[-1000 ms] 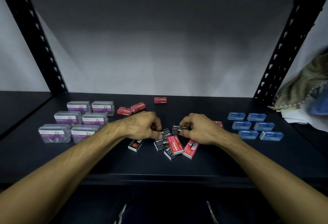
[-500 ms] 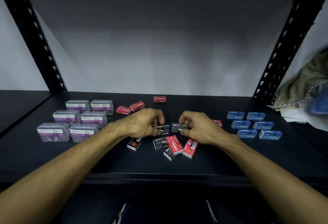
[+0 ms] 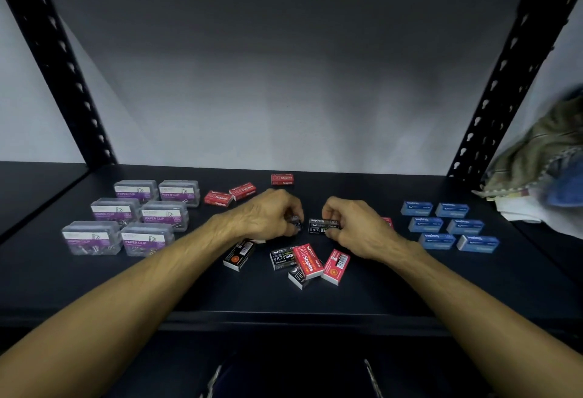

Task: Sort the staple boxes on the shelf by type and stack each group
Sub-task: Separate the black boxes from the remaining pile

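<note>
Lifted farther off the shelf (image 3: 378,296), black staple boxes pinched in left grip (image 3: 268,218) and right grip (image 3: 356,224), likely for stacking.

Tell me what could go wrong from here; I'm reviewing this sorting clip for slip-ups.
1. Each hand grips a small black staple box: the left hand largely hides its box, so it may slip unseen.
2. The red box lies tilted across the mixed pile; a forearm could scatter it.
3. A red box sits half hidden behind the right hand and may be overlooked.
</note>
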Action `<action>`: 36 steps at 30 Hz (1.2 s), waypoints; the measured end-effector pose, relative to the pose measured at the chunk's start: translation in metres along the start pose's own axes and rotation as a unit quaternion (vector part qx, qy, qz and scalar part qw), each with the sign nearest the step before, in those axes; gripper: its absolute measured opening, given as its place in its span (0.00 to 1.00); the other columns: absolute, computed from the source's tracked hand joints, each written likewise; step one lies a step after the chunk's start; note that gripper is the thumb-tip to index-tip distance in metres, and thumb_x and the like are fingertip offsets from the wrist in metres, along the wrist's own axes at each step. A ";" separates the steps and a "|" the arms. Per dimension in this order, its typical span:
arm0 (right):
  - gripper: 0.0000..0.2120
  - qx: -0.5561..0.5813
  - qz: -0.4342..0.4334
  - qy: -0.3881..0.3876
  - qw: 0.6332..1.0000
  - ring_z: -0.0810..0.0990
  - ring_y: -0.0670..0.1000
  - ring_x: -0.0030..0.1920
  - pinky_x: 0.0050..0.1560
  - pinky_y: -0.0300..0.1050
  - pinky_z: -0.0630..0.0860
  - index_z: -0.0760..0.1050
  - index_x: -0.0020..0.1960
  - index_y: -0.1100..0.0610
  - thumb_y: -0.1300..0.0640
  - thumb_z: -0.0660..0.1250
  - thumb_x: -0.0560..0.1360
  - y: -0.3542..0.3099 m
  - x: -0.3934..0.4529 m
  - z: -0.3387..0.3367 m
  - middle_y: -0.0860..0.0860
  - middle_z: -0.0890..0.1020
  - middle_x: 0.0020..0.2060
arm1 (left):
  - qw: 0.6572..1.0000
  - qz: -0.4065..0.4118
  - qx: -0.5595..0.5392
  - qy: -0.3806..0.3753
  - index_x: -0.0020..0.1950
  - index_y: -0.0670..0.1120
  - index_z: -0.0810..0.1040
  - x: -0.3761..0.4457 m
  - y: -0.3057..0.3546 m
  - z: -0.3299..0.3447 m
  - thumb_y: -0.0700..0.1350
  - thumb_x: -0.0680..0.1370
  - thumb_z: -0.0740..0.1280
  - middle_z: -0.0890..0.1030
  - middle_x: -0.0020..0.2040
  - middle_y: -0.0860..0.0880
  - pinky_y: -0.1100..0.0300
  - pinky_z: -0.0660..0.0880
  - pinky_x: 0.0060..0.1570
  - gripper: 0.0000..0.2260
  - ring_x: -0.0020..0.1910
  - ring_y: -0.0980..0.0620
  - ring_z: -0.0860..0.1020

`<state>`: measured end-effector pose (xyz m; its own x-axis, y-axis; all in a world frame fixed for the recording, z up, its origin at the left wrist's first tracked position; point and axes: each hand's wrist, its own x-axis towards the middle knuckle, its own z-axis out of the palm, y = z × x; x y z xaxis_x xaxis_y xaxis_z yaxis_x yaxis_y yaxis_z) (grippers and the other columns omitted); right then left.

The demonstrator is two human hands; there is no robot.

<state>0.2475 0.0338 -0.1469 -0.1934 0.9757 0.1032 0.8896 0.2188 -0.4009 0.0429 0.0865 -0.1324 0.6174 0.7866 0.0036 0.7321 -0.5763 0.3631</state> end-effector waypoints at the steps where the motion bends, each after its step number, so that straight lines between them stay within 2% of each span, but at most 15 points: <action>1: 0.10 -0.003 -0.001 0.002 1.000 0.72 0.41 0.37 0.35 0.35 0.66 0.73 0.52 0.50 0.57 0.72 0.75 0.001 0.000 0.000 0.41 0.73 0.39 | 0.999 -0.010 -0.030 0.023 0.52 0.50 0.81 0.000 0.001 -0.002 0.45 0.73 0.74 0.81 0.42 0.55 0.70 0.72 0.37 0.08 0.41 0.57 0.79; 4: 0.10 -0.006 0.002 0.002 1.000 0.72 0.41 0.37 0.36 0.35 0.66 0.73 0.53 0.50 0.57 0.72 0.75 0.004 0.001 -0.001 0.41 0.73 0.39 | 0.992 -0.033 -0.097 0.080 0.47 0.48 0.79 0.001 0.001 -0.006 0.42 0.72 0.75 0.82 0.40 0.54 0.72 0.71 0.33 0.08 0.37 0.58 0.80; 7: 0.11 -0.008 0.006 -0.002 1.000 0.72 0.41 0.39 0.37 0.35 0.68 0.73 0.55 0.50 0.58 0.71 0.75 0.004 0.001 0.000 0.41 0.72 0.40 | 0.989 -0.033 -0.106 0.093 0.46 0.47 0.77 -0.001 -0.001 -0.006 0.40 0.72 0.76 0.81 0.40 0.54 0.73 0.71 0.33 0.09 0.37 0.59 0.78; 11: 0.10 -0.013 0.004 0.004 1.000 0.75 0.45 0.42 0.40 0.39 0.71 0.73 0.53 0.49 0.57 0.71 0.75 0.003 0.001 0.000 0.42 0.74 0.42 | 0.990 -0.016 -0.094 0.101 0.56 0.51 0.77 0.000 -0.006 -0.005 0.40 0.72 0.75 0.78 0.44 0.54 0.62 0.75 0.41 0.15 0.40 0.53 0.78; 14: 0.09 -0.017 -0.001 0.010 1.000 0.77 0.47 0.42 0.40 0.42 0.72 0.73 0.51 0.49 0.58 0.71 0.74 0.002 0.001 -0.002 0.44 0.76 0.41 | 0.990 -0.012 -0.089 0.113 0.58 0.55 0.80 0.001 -0.007 -0.003 0.41 0.73 0.74 0.77 0.41 0.58 0.62 0.74 0.40 0.16 0.38 0.55 0.76; 16: 0.10 -0.014 -0.002 0.010 1.000 0.77 0.48 0.43 0.41 0.41 0.72 0.74 0.53 0.50 0.58 0.71 0.74 0.003 0.000 -0.002 0.44 0.76 0.42 | 0.991 -0.018 -0.073 0.108 0.52 0.56 0.82 0.000 -0.008 -0.001 0.43 0.73 0.75 0.80 0.41 0.57 0.60 0.76 0.39 0.11 0.38 0.54 0.79; 19: 0.13 -0.025 -0.004 0.003 1.000 0.78 0.48 0.50 0.49 0.42 0.73 0.76 0.60 0.51 0.57 0.70 0.76 0.004 -0.001 -0.003 0.47 0.79 0.51 | 0.995 -0.008 -0.042 0.093 0.47 0.55 0.80 -0.002 -0.011 -0.001 0.41 0.72 0.75 0.81 0.40 0.57 0.61 0.75 0.39 0.10 0.37 0.58 0.78; 22: 0.15 -0.046 -0.011 -0.003 0.999 0.77 0.50 0.56 0.52 0.41 0.71 0.76 0.64 0.53 0.55 0.68 0.77 0.006 -0.001 -0.003 0.49 0.79 0.58 | 0.999 -0.013 0.000 0.042 0.50 0.54 0.79 -0.003 -0.015 -0.002 0.40 0.71 0.74 0.80 0.39 0.57 0.68 0.71 0.37 0.12 0.37 0.61 0.78; 25: 0.15 -0.053 -0.018 -0.005 0.998 0.78 0.50 0.57 0.52 0.42 0.71 0.77 0.64 0.53 0.55 0.67 0.78 0.007 -0.001 -0.004 0.49 0.79 0.58 | 0.999 -0.021 0.014 0.026 0.52 0.54 0.81 -0.001 -0.018 -0.001 0.41 0.72 0.74 0.80 0.41 0.57 0.67 0.72 0.38 0.12 0.40 0.57 0.79; 28: 0.14 -0.063 -0.013 -0.006 0.998 0.78 0.50 0.56 0.54 0.46 0.74 0.76 0.63 0.52 0.55 0.67 0.78 0.008 0.002 -0.011 0.49 0.80 0.58 | 0.999 -0.018 -0.005 0.038 0.51 0.54 0.81 0.004 -0.014 -0.001 0.41 0.73 0.74 0.81 0.41 0.57 0.70 0.70 0.36 0.10 0.39 0.59 0.79; 30: 0.13 -0.073 -0.004 0.003 0.997 0.78 0.50 0.55 0.52 0.46 0.75 0.77 0.61 0.50 0.54 0.67 0.77 0.013 0.006 -0.019 0.48 0.81 0.55 | 0.999 -0.019 -0.015 0.047 0.53 0.53 0.81 0.010 -0.010 -0.001 0.42 0.74 0.74 0.81 0.44 0.56 0.70 0.71 0.38 0.11 0.42 0.59 0.79; 36: 0.09 -0.096 0.047 0.027 0.994 0.79 0.51 0.53 0.51 0.47 0.75 0.79 0.56 0.49 0.56 0.68 0.76 0.041 0.015 -0.047 0.47 0.82 0.52 | 0.999 -0.012 -0.022 0.034 0.56 0.50 0.80 0.038 0.007 -0.001 0.40 0.75 0.72 0.81 0.49 0.52 0.59 0.78 0.50 0.11 0.48 0.53 0.80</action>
<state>0.3006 0.0567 -0.1185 -0.0877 0.9883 0.1246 0.9663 0.1148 -0.2305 0.0707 0.1125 -0.1291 0.5778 0.8142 0.0564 0.7326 -0.5479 0.4038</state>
